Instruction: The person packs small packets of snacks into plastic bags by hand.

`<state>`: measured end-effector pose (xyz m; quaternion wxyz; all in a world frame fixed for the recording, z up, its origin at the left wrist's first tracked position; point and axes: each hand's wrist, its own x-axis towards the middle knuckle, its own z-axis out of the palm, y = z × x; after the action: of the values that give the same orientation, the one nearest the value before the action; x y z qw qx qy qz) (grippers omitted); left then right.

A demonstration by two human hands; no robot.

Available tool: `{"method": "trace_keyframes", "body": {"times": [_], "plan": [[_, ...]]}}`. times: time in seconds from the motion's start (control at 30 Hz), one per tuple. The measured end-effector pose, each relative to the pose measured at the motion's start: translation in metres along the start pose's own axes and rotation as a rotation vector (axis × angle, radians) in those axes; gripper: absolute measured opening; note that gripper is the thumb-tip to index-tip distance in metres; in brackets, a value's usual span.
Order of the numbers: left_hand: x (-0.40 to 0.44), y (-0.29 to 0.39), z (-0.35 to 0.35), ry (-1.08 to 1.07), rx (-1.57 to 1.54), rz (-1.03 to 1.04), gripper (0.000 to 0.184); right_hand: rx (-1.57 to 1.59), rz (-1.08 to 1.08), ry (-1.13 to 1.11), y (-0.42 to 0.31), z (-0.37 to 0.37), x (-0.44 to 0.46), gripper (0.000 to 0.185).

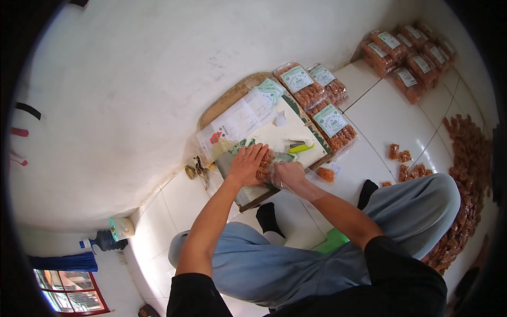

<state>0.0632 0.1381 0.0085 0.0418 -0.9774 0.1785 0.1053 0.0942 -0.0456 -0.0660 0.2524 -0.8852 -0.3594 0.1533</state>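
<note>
My left hand [247, 162] presses against the side of a clear plastic bag [265, 165] filled with small orange-brown snack packets, its fingers bent over it. At the bag's other end, my right hand [291, 175] is closed, with clear plastic around the hand and wrist; what its fingers hold is hidden. Both hands work over a low white-topped table [296, 124]. A green-handled stapler [301, 146] lies on the tabletop beyond my right hand. Behind my left hand are printed plastic sheets [232, 127] and green paper labels [269, 91].
Labelled full bags [301, 84] lie at the table's far right edge, and more are stacked in the corner [406, 53]. A large heap of snack packets [467, 164] covers the floor at right, with loose packets [417, 171] nearby. A wall [132, 95] stands behind the table.
</note>
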Motion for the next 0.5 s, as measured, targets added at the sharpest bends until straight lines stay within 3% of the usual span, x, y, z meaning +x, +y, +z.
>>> {"method": "trace_keyframes", "body": {"times": [0.13,0.2,0.23,0.33,0.4,0.43,0.5], "plan": [[-0.006,0.007,-0.002,0.063,0.082,-0.089,0.142,0.041,-0.046,0.047,0.003,-0.001,-0.006,0.027],[-0.013,0.008,-0.005,0.005,0.064,-0.309,0.148,0.039,-0.1,0.065,0.009,-0.004,-0.01,0.023],[-0.018,0.007,-0.005,0.006,0.061,-0.319,0.148,0.065,-0.139,0.059,0.013,-0.002,-0.011,0.018],[-0.035,-0.012,0.01,-0.155,0.105,-0.514,0.14,0.189,-0.216,0.109,0.038,0.043,-0.005,0.023],[-0.036,-0.032,0.033,-0.269,-0.297,-0.927,0.113,0.286,-0.247,0.177,0.046,0.053,-0.005,0.031],[-0.04,-0.029,0.035,-0.268,-0.297,-0.933,0.113,0.304,-0.317,0.239,0.045,0.051,-0.008,0.034],[-0.046,-0.01,0.039,-0.195,-1.372,-1.215,0.082,0.323,-0.391,0.301,0.037,0.039,-0.016,0.037]]}}
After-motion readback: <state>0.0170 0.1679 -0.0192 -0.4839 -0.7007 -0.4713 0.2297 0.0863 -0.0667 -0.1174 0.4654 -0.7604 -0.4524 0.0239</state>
